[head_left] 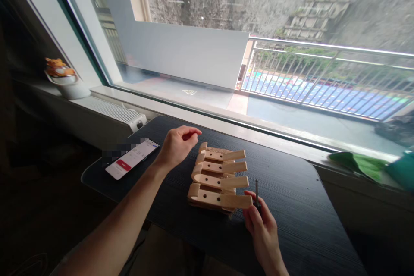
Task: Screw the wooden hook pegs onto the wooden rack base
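On the dark table lies a set of several pale wooden pieces (211, 181) side by side, each with a rounded block at its left end, two dark screw-like dots and a flat bar jutting right. Something brown and layered shows beneath them. My right hand (263, 224) grips a screwdriver (256, 189), its metal shaft pointing up, beside the right end of the nearest wooden bar. My left hand (179, 146) hovers at the upper left of the set, fingers curled and pinched together; whatever they hold, if anything, is too small to make out.
A phone (132, 158) with a lit screen lies left on the black table (291, 181). Beyond the table runs a window sill (226, 123) below a large window. A radiator (113, 112) and a white pot-like object (69, 86) with an orange figure stand left; a green thing (359, 166) lies right.
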`<control>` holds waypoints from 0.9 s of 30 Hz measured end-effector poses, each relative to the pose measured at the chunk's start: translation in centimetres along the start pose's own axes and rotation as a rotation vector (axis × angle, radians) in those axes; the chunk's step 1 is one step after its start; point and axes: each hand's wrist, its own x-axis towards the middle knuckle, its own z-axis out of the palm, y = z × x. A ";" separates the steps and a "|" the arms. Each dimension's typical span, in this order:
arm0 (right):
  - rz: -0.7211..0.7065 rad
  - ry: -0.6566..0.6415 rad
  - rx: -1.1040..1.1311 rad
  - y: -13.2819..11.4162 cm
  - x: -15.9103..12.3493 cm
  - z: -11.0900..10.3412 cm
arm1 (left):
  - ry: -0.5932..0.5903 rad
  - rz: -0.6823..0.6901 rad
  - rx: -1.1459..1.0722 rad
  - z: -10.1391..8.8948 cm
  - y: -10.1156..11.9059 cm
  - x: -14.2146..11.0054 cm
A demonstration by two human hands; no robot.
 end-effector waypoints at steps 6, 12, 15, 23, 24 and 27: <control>0.065 -0.097 0.026 0.3 0.0 -0.2 | 0.010 0.289 -0.115 -1.6 1.3 -7.5; 0.035 -0.144 0.005 0.3 0.3 -0.5 | -0.089 0.549 0.011 -0.7 0.4 -9.6; 0.025 -0.165 0.004 0.5 0.3 -0.6 | -0.100 0.678 0.127 -0.1 0.5 -9.6; -0.057 -0.143 -0.045 1.0 0.5 -0.7 | -0.225 0.850 0.332 0.7 0.8 -9.2; -0.070 -0.136 -0.049 1.0 0.5 -0.7 | -0.242 0.845 0.339 0.8 0.9 -9.2; -0.092 -0.130 -0.055 0.8 0.5 -0.6 | -0.289 0.826 0.356 1.1 0.8 -9.0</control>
